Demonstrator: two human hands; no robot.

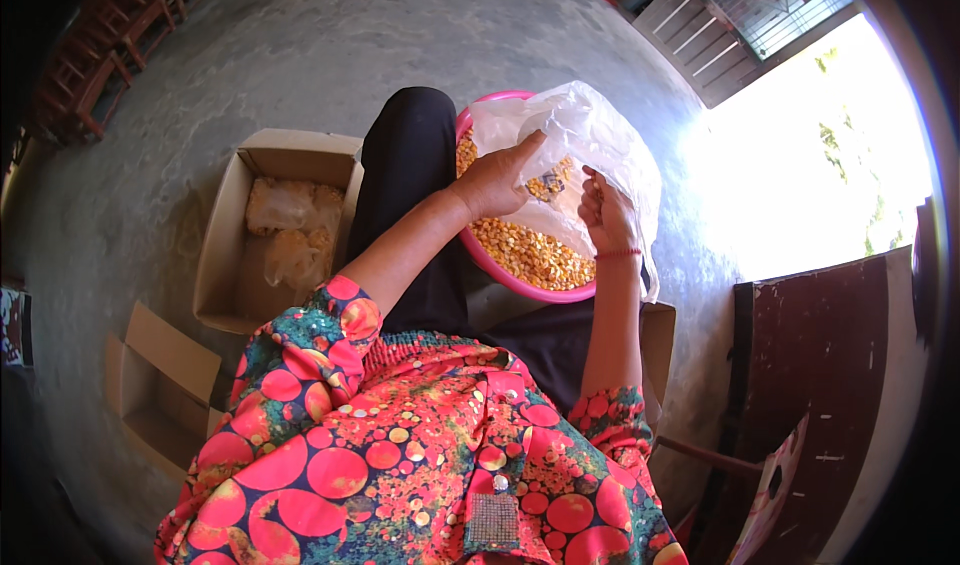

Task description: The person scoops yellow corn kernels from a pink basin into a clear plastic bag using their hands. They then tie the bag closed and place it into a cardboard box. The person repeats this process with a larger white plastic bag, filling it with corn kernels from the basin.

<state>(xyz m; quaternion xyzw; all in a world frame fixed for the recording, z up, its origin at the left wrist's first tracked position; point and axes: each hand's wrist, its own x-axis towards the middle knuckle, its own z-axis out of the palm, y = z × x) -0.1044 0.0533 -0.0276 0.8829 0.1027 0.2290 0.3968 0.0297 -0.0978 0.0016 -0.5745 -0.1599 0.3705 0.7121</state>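
Observation:
A round pink plastic basin (pixel 517 286) holds many yellow-orange corn kernels (pixel 525 254) and rests at my lap. Over its far side spreads a thin whitish plastic bag (pixel 600 126), its mouth facing me, with some kernels (pixel 553 181) showing inside. My left hand (pixel 499 179) grips the bag's near edge between thumb and fingers. At the right side of the bag's mouth is my right hand (pixel 606 209), its fingers curled closed around what look like a few kernels; a red bracelet circles that wrist.
An open cardboard box (pixel 217 242) with filled clear plastic bags (pixel 289 216) stands left of my leg. Another open carton (pixel 169 407) lies nearer at the lower left. Wooden furniture (pixel 97 92) lines the far left; a dark red panel (pixel 817 362) stands at right.

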